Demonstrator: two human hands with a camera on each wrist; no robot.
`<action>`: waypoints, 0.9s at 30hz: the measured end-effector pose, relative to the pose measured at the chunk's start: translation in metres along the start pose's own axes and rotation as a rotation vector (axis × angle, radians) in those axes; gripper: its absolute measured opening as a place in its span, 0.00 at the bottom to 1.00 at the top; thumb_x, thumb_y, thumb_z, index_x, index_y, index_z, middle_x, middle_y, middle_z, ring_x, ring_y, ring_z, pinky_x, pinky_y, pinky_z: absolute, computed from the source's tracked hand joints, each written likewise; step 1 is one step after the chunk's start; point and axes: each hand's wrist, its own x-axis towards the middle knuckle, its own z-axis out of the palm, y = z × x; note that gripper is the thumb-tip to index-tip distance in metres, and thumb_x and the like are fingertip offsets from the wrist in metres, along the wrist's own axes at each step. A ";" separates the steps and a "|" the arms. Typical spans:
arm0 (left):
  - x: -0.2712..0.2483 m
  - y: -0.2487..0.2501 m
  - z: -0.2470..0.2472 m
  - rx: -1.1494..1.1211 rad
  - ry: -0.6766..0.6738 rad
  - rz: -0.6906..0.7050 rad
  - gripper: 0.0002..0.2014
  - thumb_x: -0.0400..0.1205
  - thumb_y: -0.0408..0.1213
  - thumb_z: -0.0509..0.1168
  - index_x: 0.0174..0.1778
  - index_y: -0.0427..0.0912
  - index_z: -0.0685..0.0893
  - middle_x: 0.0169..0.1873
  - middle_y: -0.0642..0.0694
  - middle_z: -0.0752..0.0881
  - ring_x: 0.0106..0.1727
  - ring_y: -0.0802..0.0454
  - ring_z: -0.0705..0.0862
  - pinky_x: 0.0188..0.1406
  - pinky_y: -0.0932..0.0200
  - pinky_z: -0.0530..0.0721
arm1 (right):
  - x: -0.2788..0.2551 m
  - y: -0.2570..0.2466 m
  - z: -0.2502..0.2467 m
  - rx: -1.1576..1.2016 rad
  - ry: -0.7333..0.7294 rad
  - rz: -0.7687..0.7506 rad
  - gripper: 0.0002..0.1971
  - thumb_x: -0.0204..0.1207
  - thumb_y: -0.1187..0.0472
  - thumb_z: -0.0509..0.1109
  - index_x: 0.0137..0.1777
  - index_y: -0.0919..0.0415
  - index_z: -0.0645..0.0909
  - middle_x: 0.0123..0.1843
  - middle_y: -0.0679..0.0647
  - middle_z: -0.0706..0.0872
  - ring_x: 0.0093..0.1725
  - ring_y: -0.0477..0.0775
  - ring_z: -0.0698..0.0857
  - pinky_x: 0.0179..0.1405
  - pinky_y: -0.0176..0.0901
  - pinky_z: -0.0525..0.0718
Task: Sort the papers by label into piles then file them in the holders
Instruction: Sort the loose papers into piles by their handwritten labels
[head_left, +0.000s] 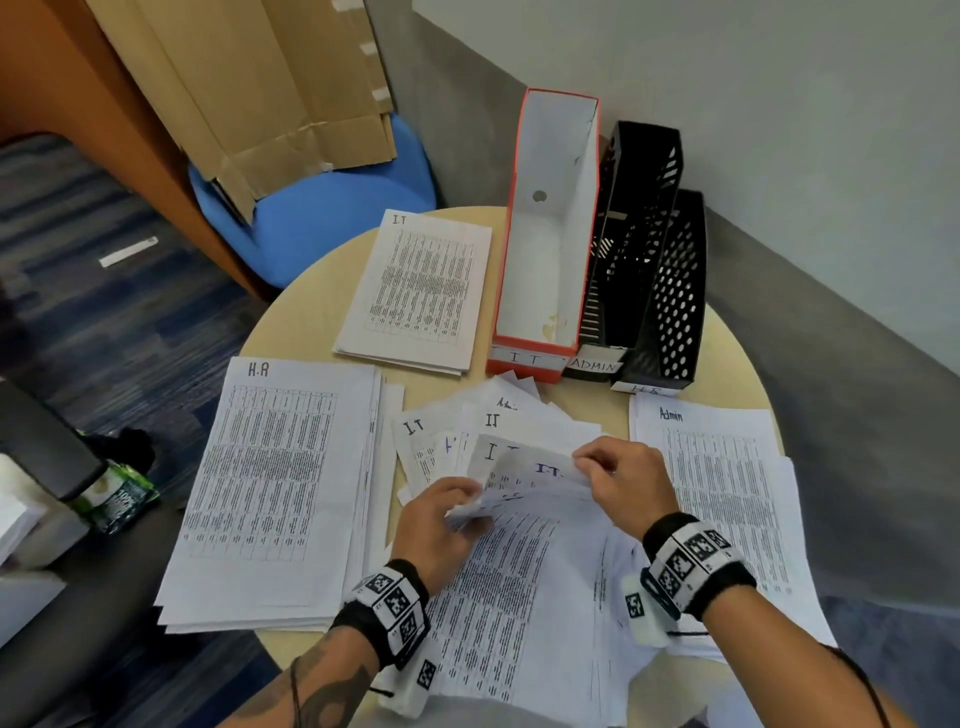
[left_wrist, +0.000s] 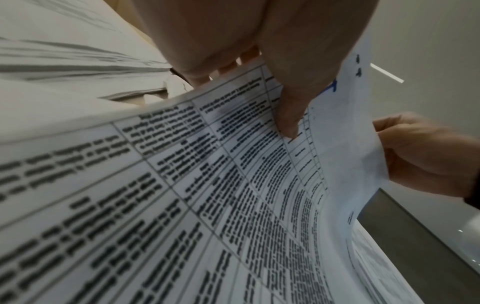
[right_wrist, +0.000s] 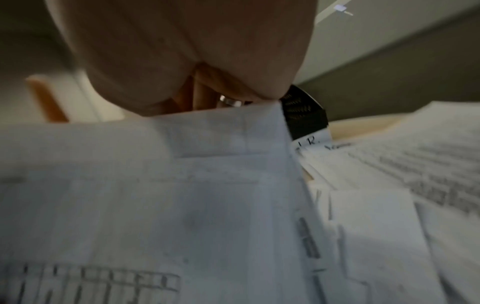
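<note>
On the round table, a messy unsorted heap of printed sheets (head_left: 498, 421) lies in front of me. Both hands lift its top sheet, marked I.T in blue (head_left: 540, 478). My left hand (head_left: 457, 506) pinches the sheet's left edge, thumb on the print (left_wrist: 288, 123). My right hand (head_left: 597, 462) pinches the top right corner (right_wrist: 259, 115). Sorted piles lie around: H.R (head_left: 270, 467) at left, I.T (head_left: 421, 291) at the back, Admin (head_left: 722, 478) at right. Three holders stand behind: an orange one labelled IT (head_left: 545, 234), a black ADMIN one (head_left: 628, 234), a black HR one (head_left: 675, 291).
A blue chair (head_left: 322, 208) with flattened cardboard (head_left: 249, 88) stands beyond the table's far left edge. A green packet (head_left: 114, 499) sits on a dark surface at left. A grey wall runs behind the holders. Bare tabletop (head_left: 306, 296) shows between the H.R and I.T piles.
</note>
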 end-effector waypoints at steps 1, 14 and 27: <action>-0.001 0.000 0.001 0.012 0.010 0.002 0.09 0.75 0.40 0.82 0.50 0.53 0.94 0.55 0.65 0.87 0.55 0.68 0.85 0.62 0.56 0.88 | 0.002 -0.002 -0.001 0.019 -0.005 0.015 0.09 0.77 0.65 0.78 0.42 0.47 0.91 0.39 0.39 0.91 0.42 0.39 0.89 0.47 0.35 0.87; 0.002 0.024 -0.002 -0.117 -0.035 -0.081 0.21 0.78 0.32 0.79 0.57 0.57 0.78 0.50 0.57 0.91 0.50 0.59 0.91 0.47 0.63 0.91 | 0.003 -0.011 -0.008 0.138 -0.160 0.030 0.10 0.78 0.65 0.76 0.44 0.47 0.87 0.41 0.46 0.92 0.43 0.45 0.90 0.48 0.39 0.86; -0.021 0.004 0.004 -0.023 -0.067 0.066 0.11 0.69 0.34 0.86 0.36 0.55 0.94 0.50 0.64 0.82 0.56 0.61 0.83 0.53 0.68 0.83 | 0.017 -0.028 -0.005 -0.312 -0.310 0.099 0.06 0.78 0.60 0.74 0.44 0.49 0.92 0.40 0.46 0.89 0.45 0.52 0.87 0.47 0.41 0.83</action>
